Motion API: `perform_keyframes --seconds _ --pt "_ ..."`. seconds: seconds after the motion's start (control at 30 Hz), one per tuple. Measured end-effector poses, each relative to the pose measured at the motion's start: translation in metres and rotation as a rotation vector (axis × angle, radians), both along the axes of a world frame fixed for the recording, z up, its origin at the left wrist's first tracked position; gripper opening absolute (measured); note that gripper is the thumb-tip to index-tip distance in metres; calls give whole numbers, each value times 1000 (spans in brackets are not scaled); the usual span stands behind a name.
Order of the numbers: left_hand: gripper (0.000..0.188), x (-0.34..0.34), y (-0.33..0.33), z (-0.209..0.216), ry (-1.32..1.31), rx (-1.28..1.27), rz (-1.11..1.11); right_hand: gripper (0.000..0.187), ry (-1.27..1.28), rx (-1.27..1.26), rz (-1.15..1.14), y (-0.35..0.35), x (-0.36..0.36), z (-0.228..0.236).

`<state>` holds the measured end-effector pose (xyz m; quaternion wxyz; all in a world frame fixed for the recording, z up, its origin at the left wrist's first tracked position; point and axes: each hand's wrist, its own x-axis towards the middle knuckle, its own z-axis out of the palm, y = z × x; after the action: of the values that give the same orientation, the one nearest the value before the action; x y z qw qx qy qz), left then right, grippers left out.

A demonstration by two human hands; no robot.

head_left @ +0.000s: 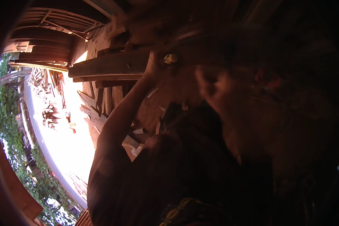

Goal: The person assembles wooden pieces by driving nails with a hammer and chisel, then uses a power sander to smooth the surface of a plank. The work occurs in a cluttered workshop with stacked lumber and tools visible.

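A long dark wooden beam [109, 64] stretches sideways in front of me and fades into shadow on the right. My left hand [152, 67] is against this beam, its fingers mostly lost in the dark. Just right of that hand is a small pale yellow, rounded object [170, 58]; its kind does not show, nor whether I touch it. My right hand [213, 83] is smeared by motion on the near side of the beam. Its fingers look bent, but whether they hold anything cannot be made out. A blurred reddish patch [267, 81] lies farther right.
More boards [45, 52] are stacked at the far left, below a slatted metal frame [64, 17]. Wood offcuts [133, 141] litter the ground beside my left arm. Outside, in glaring light, lies a heap of wood scraps [51, 98]. Deep shadow covers the right side.
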<state>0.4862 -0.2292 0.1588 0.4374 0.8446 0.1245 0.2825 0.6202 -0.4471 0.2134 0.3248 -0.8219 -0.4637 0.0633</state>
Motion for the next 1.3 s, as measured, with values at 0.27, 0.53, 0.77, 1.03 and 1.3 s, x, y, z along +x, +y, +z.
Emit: perform_keyframes --seconds 0.27,0.53,0.77,1.03,1.3 --pt "51 -12 17 -23 168 40 44 22 -140 364 29 11 9 48" --pt "43 -21 3 -32 179 -28 -15 36 155 -271 51 20 -20 -35" --pt "25 -42 -17 -2 182 -201 107 53 332 -262 -129 -50 49 -146" --pt "21 -54 -10 -13 102 -320 70 68 588 -324 -182 -84 36 -216" --pt "17 -103 31 -67 -404 -768 462 76 799 -466 -204 -80 48 -202"
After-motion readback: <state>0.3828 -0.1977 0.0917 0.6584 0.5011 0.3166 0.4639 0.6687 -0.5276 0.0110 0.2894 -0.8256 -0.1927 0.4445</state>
